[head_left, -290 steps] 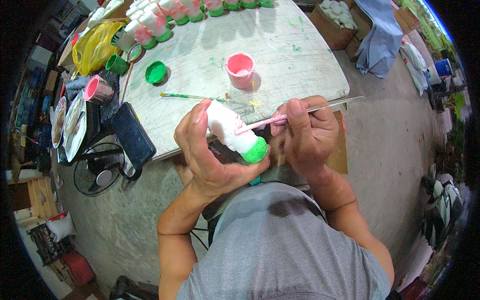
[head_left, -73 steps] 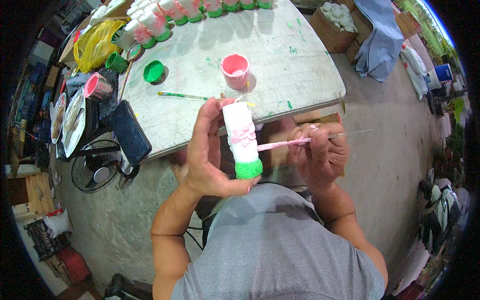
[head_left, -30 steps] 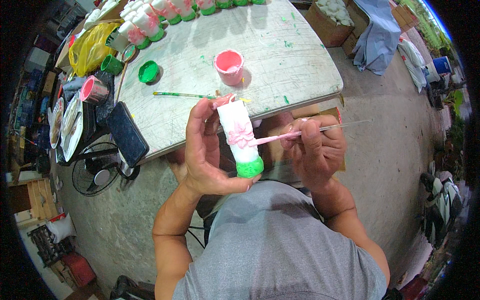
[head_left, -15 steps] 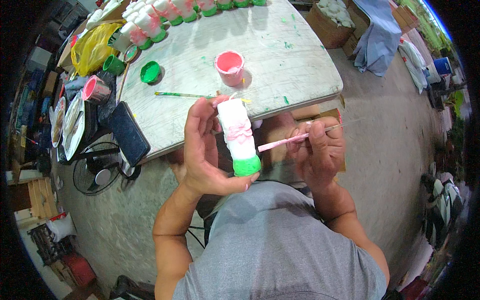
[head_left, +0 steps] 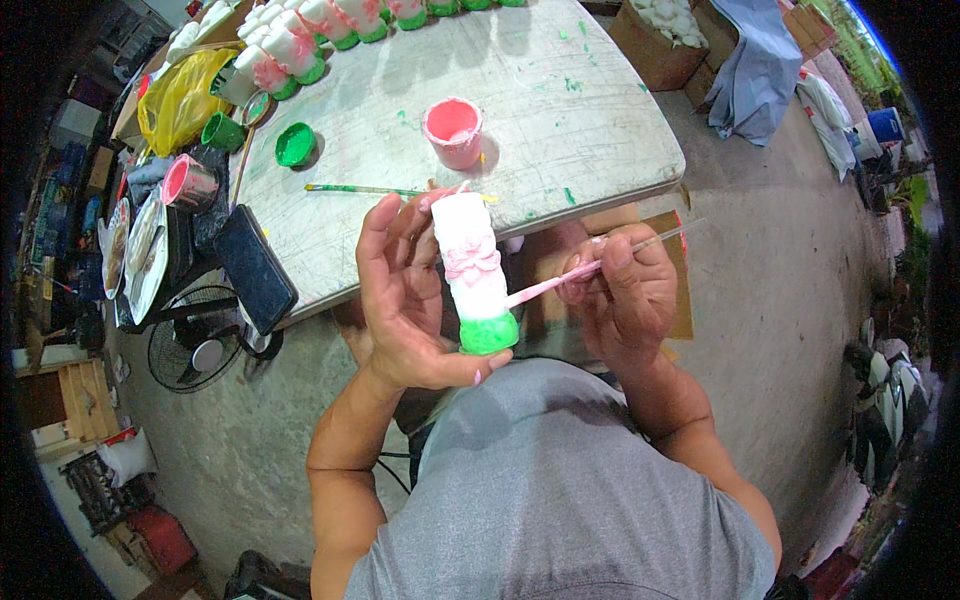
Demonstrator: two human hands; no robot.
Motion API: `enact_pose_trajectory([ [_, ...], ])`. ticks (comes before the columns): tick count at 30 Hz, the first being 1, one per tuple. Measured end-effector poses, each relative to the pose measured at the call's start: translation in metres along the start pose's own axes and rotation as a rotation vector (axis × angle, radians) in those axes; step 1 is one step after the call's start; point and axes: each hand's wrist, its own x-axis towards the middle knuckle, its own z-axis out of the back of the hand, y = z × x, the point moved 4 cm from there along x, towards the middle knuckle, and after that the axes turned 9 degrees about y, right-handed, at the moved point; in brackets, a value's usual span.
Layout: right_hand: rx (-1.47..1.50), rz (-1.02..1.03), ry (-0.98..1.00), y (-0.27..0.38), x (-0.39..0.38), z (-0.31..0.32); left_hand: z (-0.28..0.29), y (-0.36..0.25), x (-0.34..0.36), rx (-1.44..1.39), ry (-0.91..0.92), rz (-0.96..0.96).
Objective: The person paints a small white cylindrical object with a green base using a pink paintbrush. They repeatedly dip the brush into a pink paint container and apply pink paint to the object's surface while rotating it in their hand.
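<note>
Upright in my left hand (head_left: 400,300) is a white cylindrical piece (head_left: 460,215) with a raised, pink-tinted flower on its front and a bright green base; my fingertips are near its top and my thumb is at its bottom. My right hand (head_left: 630,290) grips a slim pink-stained paintbrush (head_left: 575,273), its tip at or very near the piece's right side, above the green. On the table (head_left: 560,100) beyond my hands stand a cup of pink paint (head_left: 452,145), a small pot of green paint (head_left: 295,145) and a green-stained brush (head_left: 355,189).
Rows of similar pieces (head_left: 300,45) line the table's far edge. To the left are a yellow bag (head_left: 185,95), a pink-paint tin (head_left: 190,190), plates (head_left: 142,255), a black phone-like slab (head_left: 250,265) and a fan (head_left: 185,350). Cardboard boxes (head_left: 655,50) stand at the back right.
The piece, tilted earlier, is now more upright, with pink showing on its flower. Since half a second ago it has shifted slightly left, and the brush tip has moved left and down toward it.
</note>
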Motion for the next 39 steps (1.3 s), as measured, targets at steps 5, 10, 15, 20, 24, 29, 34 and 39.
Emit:
enact_pose_trajectory([
  [5,-0.033,0.006,-0.031,-0.001,0.0,0.003,0.002,0.002,-0.002,0.0,-0.012,0.014],
  [10,-0.042,0.023,0.024,0.0,0.002,0.001,0.002,0.003,-0.002,-0.007,-0.014,0.025],
  [15,0.01,0.011,0.015,-0.002,0.0,0.006,0.003,0.003,0.0,0.009,0.0,0.017],
  [20,0.003,0.043,0.059,0.0,0.001,0.001,0.003,0.0,0.0,0.012,0.001,0.026],
  [24,-0.044,0.036,-0.007,-0.001,0.001,0.004,0.003,0.002,-0.001,0.086,-0.034,0.03],
  [29,-0.134,0.133,-0.044,0.011,0.006,0.013,0.002,-0.014,0.003,0.508,0.073,-0.017],
  [34,-0.271,0.219,0.061,0.022,0.008,-0.007,-0.007,-0.023,0.006,0.688,0.095,-0.073],
  [39,-0.417,0.287,0.131,0.019,0.012,-0.015,-0.009,-0.024,0.008,0.742,0.111,-0.076],
])
